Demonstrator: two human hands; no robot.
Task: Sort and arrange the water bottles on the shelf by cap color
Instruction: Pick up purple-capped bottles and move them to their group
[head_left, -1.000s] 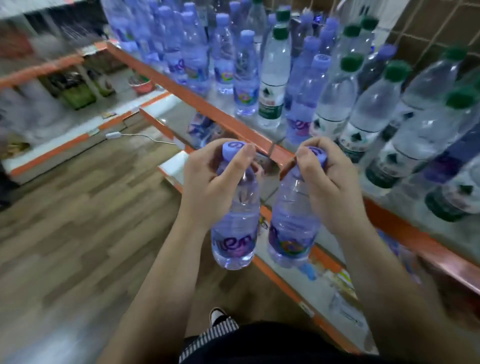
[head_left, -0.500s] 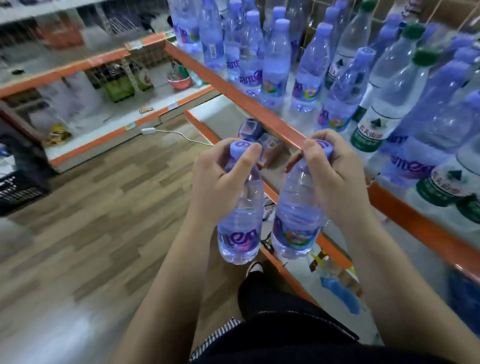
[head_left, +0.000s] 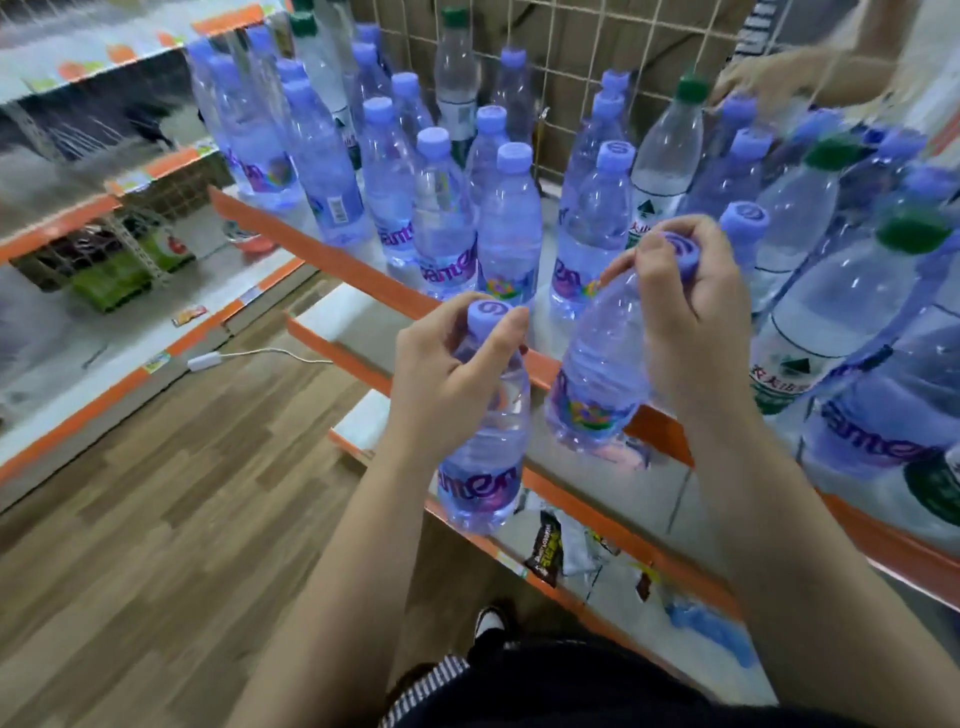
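While both hands are busy, each one's got its own bottle, so here's how it sits. Left hand (head_left: 447, 379) is wrapped round the neck of a purple-capped bottle (head_left: 485, 467), thumb and fingers pinching just under the cap. That bottle hangs pretty much upright out in front of the shelf (head_left: 332, 260), its base lower than the orange front edge.

Right hand (head_left: 685, 322) is clamped on the neck and cap of a second purple-capped bottle (head_left: 597, 374). This one's tilted, cap up to the right and base pointing down-left, held right over the front lip of the shelf and not resting on it. The two hands are apart, and the two bottles are close but not touching as far as I can see.

On the shelf there's a big crowd of standing purple-capped ones (head_left: 511, 234) filling the left and middle, right up to the front edge. Green-capped bottles (head_left: 675, 150) are mixed in further right, plus a couple at the back left, so the colours are jumbled over there. A wire mesh panel (head_left: 571, 62) runs behind the lot. The far right is blurry, so I can't read much there.

Lower down, a tier (head_left: 649, 623) has a few snack packets (head_left: 548, 553), and a white cable (head_left: 260, 354) lies on the wooden floor (head_left: 156, 519).
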